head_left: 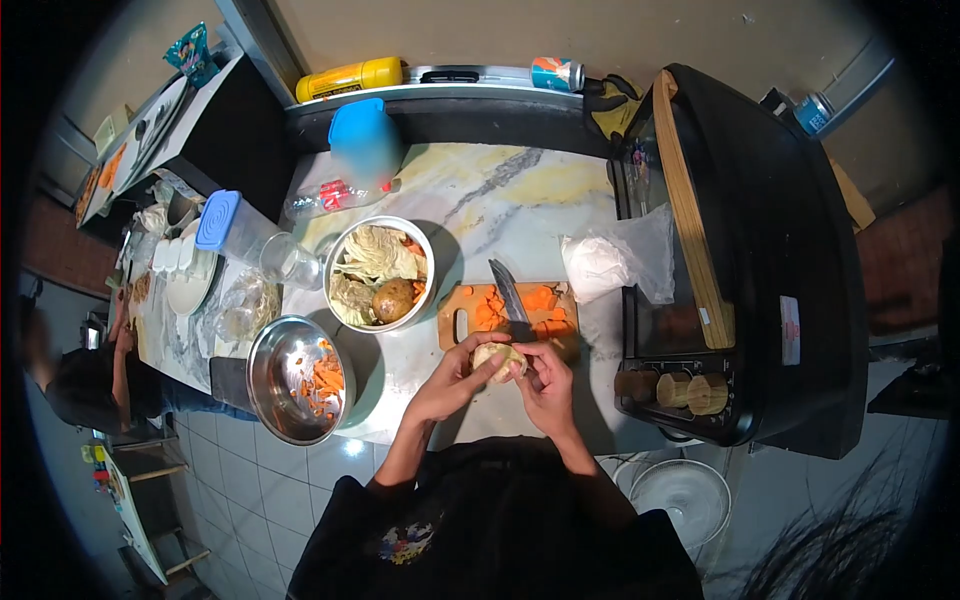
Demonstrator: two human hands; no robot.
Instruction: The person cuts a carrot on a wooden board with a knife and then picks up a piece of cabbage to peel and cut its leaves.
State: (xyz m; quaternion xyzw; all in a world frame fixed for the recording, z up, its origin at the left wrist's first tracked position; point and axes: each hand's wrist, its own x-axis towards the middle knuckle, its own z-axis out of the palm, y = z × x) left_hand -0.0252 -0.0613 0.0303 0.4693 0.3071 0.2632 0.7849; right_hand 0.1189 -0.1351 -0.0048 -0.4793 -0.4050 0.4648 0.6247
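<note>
My left hand and my right hand are closed around a pale yellowish, round vegetable, whose exact kind I cannot make out. They hold it just over the near edge of a wooden cutting board. Chopped orange carrot pieces lie on the board. Between them rests a dark-bladed knife, its tip pointing away from me and its handle end hidden near my fingers. Left of the board stands a white bowl with cabbage leaves, carrots and a brown potato.
A steel bowl with carrot pieces sits at the counter's left edge. On the right are a bag of white powder and a black oven. Plastic containers and a bottle stand farther back. Another person is at far left.
</note>
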